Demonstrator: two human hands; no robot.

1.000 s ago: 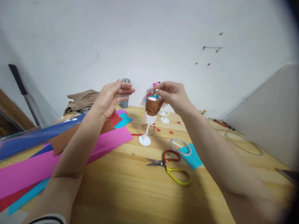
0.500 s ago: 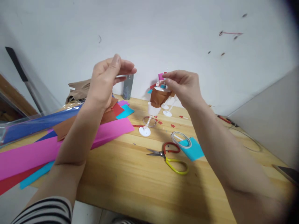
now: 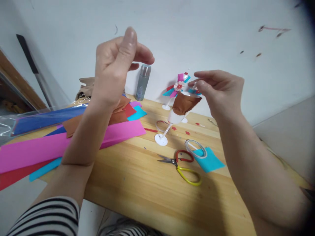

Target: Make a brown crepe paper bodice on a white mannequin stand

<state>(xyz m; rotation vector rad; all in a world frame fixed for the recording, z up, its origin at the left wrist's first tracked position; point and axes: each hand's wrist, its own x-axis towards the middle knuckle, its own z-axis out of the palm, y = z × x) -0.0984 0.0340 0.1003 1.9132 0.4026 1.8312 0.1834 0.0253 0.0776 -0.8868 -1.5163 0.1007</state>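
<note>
My left hand (image 3: 115, 68) is raised at the upper left, thumb up and apart from its loosely bent fingers, holding nothing visible. On the right, my right hand (image 3: 221, 91) has its thumb and fingers apart, close to the rim of a white cup with brown paper (image 3: 185, 104) around its top; no held object shows in it. The cup leans on a thin white stem above a round white base (image 3: 161, 139). Behind it stands a colourful paper pinwheel (image 3: 179, 86). Another pinwheel is partly hidden by the right hand and cup.
Scissors (image 3: 174, 161) with red and yellow handles lie in front, beside a tape roll (image 3: 196, 148) on a blue sheet (image 3: 211, 161). Pink paper strips (image 3: 125, 131) and other coloured sheets spread leftward. A grey bottle (image 3: 143, 82) stands near the wall.
The view has shifted, so the table items sit further right. My left hand is higher in view, and the right thumb and fingers are further apart. The pinwheel behind the cup shows more fully.
</note>
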